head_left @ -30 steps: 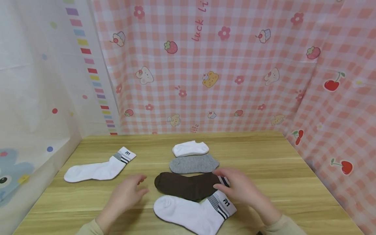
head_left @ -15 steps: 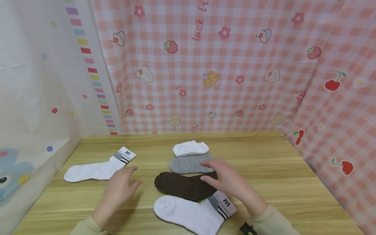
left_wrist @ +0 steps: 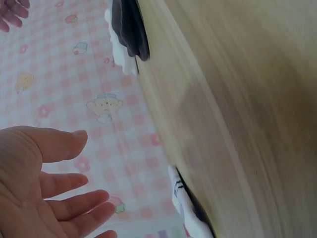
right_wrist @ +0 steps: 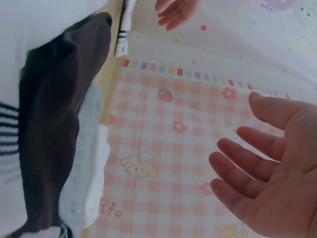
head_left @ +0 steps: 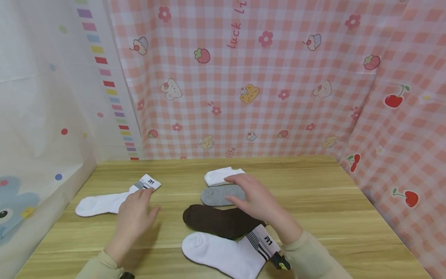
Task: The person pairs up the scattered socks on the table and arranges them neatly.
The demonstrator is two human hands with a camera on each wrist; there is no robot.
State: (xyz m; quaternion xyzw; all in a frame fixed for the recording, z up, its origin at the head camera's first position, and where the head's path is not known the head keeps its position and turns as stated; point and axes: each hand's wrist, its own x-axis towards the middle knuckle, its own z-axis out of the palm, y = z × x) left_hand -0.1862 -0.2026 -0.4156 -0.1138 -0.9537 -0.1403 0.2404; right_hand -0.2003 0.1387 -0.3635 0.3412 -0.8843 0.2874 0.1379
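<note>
My left hand (head_left: 135,217) is over the left part of the table, in front of a white sock (head_left: 99,204) with a striped cuff, hiding part of it. Its fingers are relaxed and hold nothing in the left wrist view. Above the grey sock (head_left: 217,195) hovers my right hand (head_left: 256,199), palm bare and fingers loosely spread in the right wrist view. It covers the right ends of the grey sock and of a short white sock (head_left: 216,177) behind it. Nearer lie a dark brown sock (head_left: 216,221) and another white striped sock (head_left: 223,252).
The socks lie flat on a wood-grain table (head_left: 313,186). A pink checked curtain (head_left: 296,108) hangs along the back and right, and a white printed curtain (head_left: 38,116) on the left. A small black object (head_left: 280,260) shows by the right sleeve.
My left hand has moved left and forward toward the far-left white sock. My right hand has moved left and forward, from the brown sock's cuff to above the grey sock. The socks stay put.
</note>
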